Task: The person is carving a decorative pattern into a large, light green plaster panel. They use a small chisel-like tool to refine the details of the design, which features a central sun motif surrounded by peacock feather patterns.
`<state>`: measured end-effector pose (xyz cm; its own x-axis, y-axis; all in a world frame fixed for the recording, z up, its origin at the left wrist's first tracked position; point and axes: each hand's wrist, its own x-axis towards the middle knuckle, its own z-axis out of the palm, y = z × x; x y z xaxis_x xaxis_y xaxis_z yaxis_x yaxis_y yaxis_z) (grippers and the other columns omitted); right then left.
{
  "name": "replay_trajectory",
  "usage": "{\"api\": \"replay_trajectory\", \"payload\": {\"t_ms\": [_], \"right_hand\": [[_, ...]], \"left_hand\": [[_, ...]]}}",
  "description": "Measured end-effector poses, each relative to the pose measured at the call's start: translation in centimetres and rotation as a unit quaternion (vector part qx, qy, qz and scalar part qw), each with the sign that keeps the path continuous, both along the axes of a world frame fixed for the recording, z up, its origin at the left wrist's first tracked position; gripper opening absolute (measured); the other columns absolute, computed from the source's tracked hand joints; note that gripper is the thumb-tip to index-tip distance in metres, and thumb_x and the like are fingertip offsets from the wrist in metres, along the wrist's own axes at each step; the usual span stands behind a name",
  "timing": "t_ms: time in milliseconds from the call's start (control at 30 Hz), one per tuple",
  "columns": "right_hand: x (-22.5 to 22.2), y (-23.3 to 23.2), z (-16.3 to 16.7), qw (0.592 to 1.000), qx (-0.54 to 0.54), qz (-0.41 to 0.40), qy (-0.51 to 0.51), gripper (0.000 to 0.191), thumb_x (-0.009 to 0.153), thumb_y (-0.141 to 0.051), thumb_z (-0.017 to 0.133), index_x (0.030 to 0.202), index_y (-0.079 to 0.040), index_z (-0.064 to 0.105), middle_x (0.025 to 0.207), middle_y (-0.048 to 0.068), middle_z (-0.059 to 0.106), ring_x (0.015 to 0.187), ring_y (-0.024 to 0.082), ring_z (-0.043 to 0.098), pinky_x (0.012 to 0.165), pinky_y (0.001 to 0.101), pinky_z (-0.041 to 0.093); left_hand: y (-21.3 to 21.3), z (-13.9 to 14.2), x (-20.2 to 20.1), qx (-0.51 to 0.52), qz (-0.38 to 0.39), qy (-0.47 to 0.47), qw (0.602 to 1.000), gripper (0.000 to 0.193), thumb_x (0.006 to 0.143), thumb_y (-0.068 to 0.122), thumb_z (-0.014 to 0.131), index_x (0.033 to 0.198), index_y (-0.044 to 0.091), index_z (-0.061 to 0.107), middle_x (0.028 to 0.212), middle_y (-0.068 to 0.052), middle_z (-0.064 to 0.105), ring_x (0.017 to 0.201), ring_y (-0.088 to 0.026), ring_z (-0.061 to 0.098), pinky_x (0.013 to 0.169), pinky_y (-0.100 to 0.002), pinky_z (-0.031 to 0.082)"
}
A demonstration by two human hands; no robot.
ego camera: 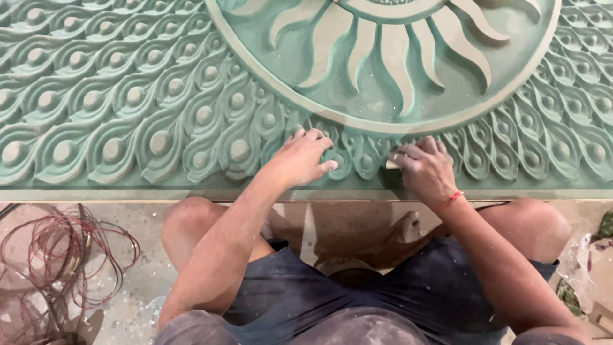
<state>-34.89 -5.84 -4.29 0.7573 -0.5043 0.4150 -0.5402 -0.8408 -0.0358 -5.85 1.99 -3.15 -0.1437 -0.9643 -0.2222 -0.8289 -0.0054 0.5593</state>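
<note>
The left hand rests flat, fingers loosely curled and holding nothing, on the green carved panel near its lower edge. The right hand pinches a small pale block against the feather carving beside it; the carving looks finished, with only surface smoothing seemingly left

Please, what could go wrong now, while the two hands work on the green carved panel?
1. The right hand presses a small pale piece against the raised feather pattern; too much pressure might flatten or chip the fine edges.
2. The left hand rests on the carved panel, so it may smear the dusty green surface.
3. The loose wire coil on the floor could catch a foot.
</note>
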Motion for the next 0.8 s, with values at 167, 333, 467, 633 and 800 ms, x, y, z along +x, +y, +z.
{"api": "replay_trajectory", "payload": {"t_ms": [167, 333, 467, 633, 800], "right_hand": [[0.5, 0.8, -0.3, 0.996, 0.003, -0.09, 0.018, 0.019, 0.078, -0.007, 0.069, 0.091, -0.016, 0.08, 0.09, 0.002, 0.066, 0.094, 0.028, 0.061, 0.08, 0.0412, 0.05], [0.7, 3.1, -1.5, 0.967, 0.125, -0.219, -0.023, 0.008, 0.09, -0.008, 0.068, 0.092, -0.008, 0.076, 0.093, 0.01, 0.064, 0.087, 0.034, 0.065, 0.076, 0.0443, 0.051], [0.9, 4.0, -2.4, 0.939, 0.174, -0.28, -0.097, 0.009, 0.089, -0.012, 0.07, 0.089, -0.006, 0.076, 0.092, 0.012, 0.067, 0.079, 0.037, 0.065, 0.071, 0.0474, 0.05], [1.6, 1.9, -3.3, 0.944, 0.168, -0.257, -0.121, 0.01, 0.091, -0.011, 0.069, 0.085, -0.005, 0.075, 0.09, 0.014, 0.068, 0.088, 0.038, 0.065, 0.076, 0.0483, 0.051], [1.4, -0.8, -3.3, 0.968, 0.145, -0.197, -0.059, 0.01, 0.085, -0.013, 0.069, 0.086, -0.005, 0.075, 0.089, 0.014, 0.068, 0.09, 0.037, 0.066, 0.075, 0.0471, 0.052]], "left_hand": [[-0.1, 0.7, 0.1, -0.021, -0.011, -0.014, 1.0, 0.047, 0.091, 0.041, 0.071, 0.126, 0.01, 0.064, 0.135, -0.013, 0.056, 0.127, -0.039, 0.049, 0.106, -0.051, 0.04], [1.0, 0.6, 0.4, -0.065, -0.029, 0.004, 0.997, 0.047, 0.091, 0.038, 0.072, 0.126, 0.007, 0.063, 0.131, -0.016, 0.059, 0.119, -0.043, 0.052, 0.101, -0.053, 0.042], [1.1, 0.8, 0.5, -0.026, -0.044, 0.002, 0.999, 0.047, 0.091, 0.039, 0.071, 0.127, 0.009, 0.063, 0.126, -0.015, 0.06, 0.117, -0.041, 0.055, 0.101, -0.052, 0.043], [1.0, 1.4, 0.3, 0.0, -0.049, -0.009, 0.999, 0.048, 0.093, 0.04, 0.07, 0.128, 0.01, 0.062, 0.125, -0.015, 0.062, 0.118, -0.04, 0.055, 0.101, -0.05, 0.045], [0.8, 1.5, 0.4, -0.003, -0.043, -0.018, 0.999, 0.049, 0.091, 0.039, 0.071, 0.128, 0.008, 0.063, 0.126, -0.016, 0.06, 0.119, -0.04, 0.053, 0.101, -0.05, 0.044]]}}
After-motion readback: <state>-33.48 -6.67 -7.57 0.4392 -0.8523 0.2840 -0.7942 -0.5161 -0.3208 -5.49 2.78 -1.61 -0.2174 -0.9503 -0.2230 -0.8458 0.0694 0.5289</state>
